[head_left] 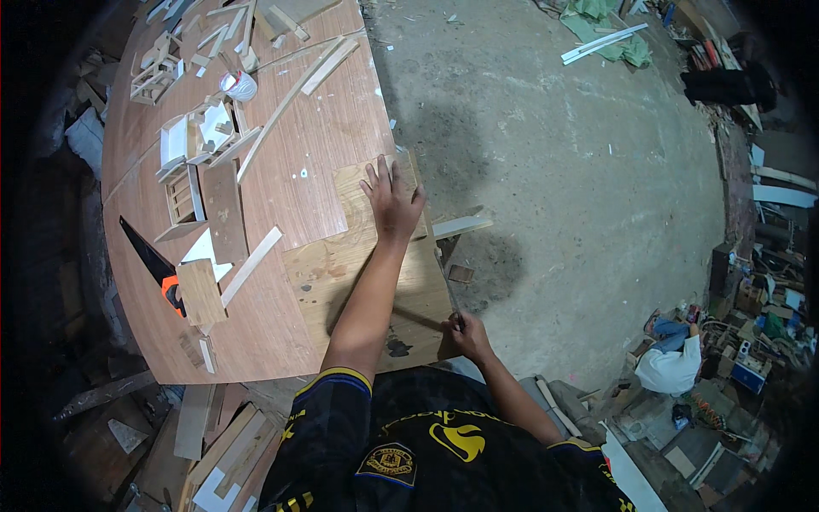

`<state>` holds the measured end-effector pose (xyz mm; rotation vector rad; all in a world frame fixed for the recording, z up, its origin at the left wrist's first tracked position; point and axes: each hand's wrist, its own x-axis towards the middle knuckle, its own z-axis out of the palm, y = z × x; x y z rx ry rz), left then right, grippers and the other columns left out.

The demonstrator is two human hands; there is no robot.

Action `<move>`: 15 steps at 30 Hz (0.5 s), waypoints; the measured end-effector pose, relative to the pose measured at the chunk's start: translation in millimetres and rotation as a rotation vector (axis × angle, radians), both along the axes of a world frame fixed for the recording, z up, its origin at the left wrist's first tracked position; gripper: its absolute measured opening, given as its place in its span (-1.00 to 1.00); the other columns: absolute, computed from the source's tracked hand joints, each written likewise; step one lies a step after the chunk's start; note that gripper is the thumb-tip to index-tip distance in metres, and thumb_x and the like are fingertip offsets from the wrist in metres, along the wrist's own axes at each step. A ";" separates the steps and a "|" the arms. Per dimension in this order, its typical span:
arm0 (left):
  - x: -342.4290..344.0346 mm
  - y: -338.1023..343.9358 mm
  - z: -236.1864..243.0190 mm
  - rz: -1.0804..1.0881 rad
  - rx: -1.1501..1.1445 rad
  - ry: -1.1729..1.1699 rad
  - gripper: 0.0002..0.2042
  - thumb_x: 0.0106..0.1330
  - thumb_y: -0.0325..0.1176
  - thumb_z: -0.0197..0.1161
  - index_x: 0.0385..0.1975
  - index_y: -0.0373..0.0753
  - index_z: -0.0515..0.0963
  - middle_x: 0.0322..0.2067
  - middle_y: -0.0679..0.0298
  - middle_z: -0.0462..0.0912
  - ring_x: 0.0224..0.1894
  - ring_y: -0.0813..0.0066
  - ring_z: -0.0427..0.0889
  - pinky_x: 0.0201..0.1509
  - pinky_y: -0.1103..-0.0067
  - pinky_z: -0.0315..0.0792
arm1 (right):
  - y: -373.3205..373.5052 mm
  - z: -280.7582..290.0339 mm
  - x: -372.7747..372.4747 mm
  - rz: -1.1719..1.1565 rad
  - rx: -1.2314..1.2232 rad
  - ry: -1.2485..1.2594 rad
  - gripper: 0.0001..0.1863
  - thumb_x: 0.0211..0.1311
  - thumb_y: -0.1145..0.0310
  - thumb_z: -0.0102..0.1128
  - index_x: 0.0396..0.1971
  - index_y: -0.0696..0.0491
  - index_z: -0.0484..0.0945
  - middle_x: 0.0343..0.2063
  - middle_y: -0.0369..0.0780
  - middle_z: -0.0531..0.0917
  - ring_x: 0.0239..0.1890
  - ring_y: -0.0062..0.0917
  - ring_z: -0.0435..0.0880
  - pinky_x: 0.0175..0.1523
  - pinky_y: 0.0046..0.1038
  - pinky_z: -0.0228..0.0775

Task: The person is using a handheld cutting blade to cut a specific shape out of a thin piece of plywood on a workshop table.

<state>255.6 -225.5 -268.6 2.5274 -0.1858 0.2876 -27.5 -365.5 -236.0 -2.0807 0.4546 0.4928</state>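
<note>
My left hand [394, 203] lies with spread fingers on a light wooden board [363, 273] at the table's right edge. Lower down, beside that same edge, my right hand [471, 337] is closed around the dark handle of a thin-bladed tool [454, 299]. Its narrow blade points away from me along the board's edge, seen nearly edge-on, so its kind is unclear. A pale wood strip [463, 225] sticks out past the edge, between my two hands.
On the table [281, 333] stand small wooden frames [183, 196], a white cup [239, 85], loose wood strips [299, 94] and a handsaw with orange on its handle [171, 290]. Concrete floor [563, 213] lies to the right. A person [670, 363] sits among clutter at lower right.
</note>
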 end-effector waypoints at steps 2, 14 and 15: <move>-0.7 -0.4 -0.1 0.006 0.004 0.004 -0.33 0.18 -0.14 0.34 0.23 -0.43 0.34 0.36 -0.21 0.14 0.40 -0.44 0.06 0.36 -0.27 -0.09 | -1.8 3.6 2.0 0.023 0.046 0.069 -0.85 0.18 0.41 0.22 -0.35 0.14 0.47 -0.41 0.08 0.58 -0.27 0.05 0.60 -0.22 -0.17 0.42; -2.3 -7.8 -5.6 -0.010 0.027 0.003 -0.34 0.21 -0.12 0.28 0.21 -0.47 0.37 0.39 -0.13 0.12 0.45 -0.32 0.01 0.39 -0.25 -0.11 | 2.1 21.8 11.9 0.014 0.030 0.144 -0.87 0.17 0.46 0.19 -0.31 0.15 0.50 -0.37 0.05 0.62 -0.25 0.01 0.64 -0.18 -0.19 0.45; -2.3 -12.0 -5.4 -0.007 0.016 0.012 -0.34 0.21 -0.12 0.27 0.22 -0.47 0.36 0.40 -0.12 0.12 0.46 -0.31 -0.01 0.40 -0.24 -0.12 | 1.0 17.2 8.4 0.016 0.029 0.145 -0.87 0.17 0.46 0.19 -0.31 0.15 0.50 -0.37 0.05 0.62 -0.25 0.01 0.64 -0.18 -0.19 0.45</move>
